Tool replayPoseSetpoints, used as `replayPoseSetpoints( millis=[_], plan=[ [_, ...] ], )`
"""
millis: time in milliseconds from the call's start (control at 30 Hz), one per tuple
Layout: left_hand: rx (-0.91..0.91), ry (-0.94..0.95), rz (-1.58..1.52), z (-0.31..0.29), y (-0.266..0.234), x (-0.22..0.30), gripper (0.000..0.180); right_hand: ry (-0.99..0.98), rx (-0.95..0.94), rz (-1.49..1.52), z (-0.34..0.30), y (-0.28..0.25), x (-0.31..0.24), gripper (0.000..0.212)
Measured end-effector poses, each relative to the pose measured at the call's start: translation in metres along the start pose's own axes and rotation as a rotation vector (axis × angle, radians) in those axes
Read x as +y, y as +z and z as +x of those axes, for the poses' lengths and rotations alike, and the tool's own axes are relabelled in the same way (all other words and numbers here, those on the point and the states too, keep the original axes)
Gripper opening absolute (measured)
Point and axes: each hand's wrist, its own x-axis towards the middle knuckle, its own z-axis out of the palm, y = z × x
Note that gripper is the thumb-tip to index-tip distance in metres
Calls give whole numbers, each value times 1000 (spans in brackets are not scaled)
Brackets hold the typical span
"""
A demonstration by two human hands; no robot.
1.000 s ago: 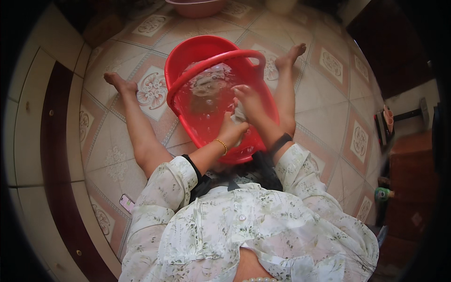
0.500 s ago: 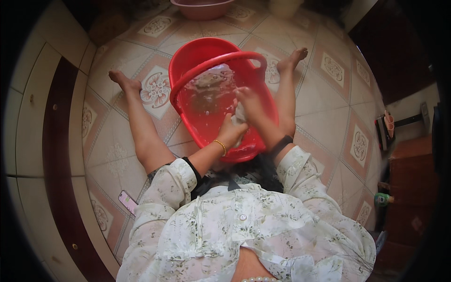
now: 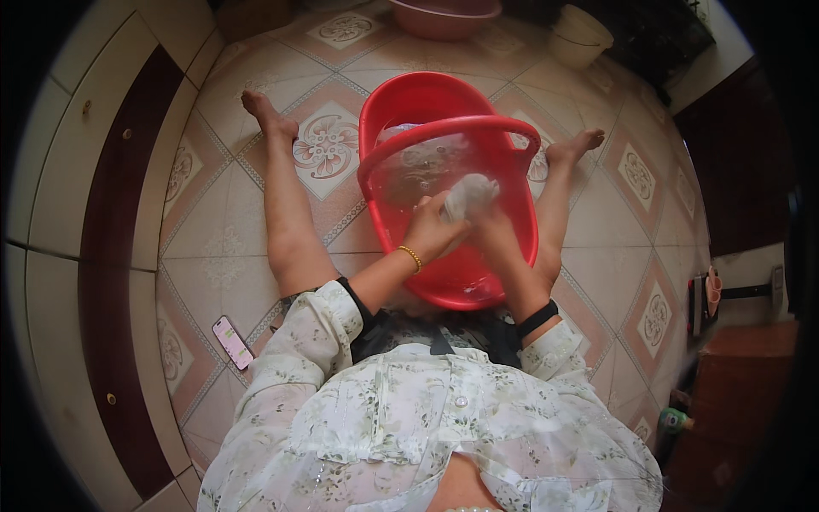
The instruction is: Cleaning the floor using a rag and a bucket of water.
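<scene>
A bunched, wet white cloth [image 3: 467,194] is held above the water in a red plastic tub [image 3: 401,90] between my legs. My left hand [image 3: 432,229] is closed around the cloth's left side, thumb up, with a gold beaded bracelet at the wrist. Pressed against its right side is my right hand [image 3: 493,230], its fingers curled and blurred by motion. The tub's raised red handle [image 3: 444,128] arches across, just beyond both hands. More pale fabric [image 3: 401,130] shows in the water near the tub's far end.
A phone [image 3: 232,342] with a lit screen lies on the tiled floor at my left. Beyond the tub stand a pink basin [image 3: 445,19] and a cream bucket [image 3: 580,37]. Cabinets [image 3: 128,222] line the left side; a brown box [image 3: 738,384] sits at the right.
My view has shifted, so the tub appears farther right. The white cloth now stands up more above my fingers, and my right hand has drawn back lower beside it.
</scene>
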Motion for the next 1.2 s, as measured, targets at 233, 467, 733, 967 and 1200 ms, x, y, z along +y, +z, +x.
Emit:
replayPoseSetpoints(
  millis=[233,467,733,967,1200],
  plan=[
    [-255,-79,-933,-1,-11,30,47,-189,-222,488,-3,-36,-16,38],
    [194,669,130,4,-66,70,37,-230,44,635,-5,-96,-32,36],
    [442,667,628,60,-117,66,42,-134,146,533,-33,-154,30,38],
    [-45,402,608,71,-117,64,32,13,301,445,-66,-135,42,30],
    [-48,299,700,88,-115,56,17,220,145,590,-64,-111,26,31]
  ],
)
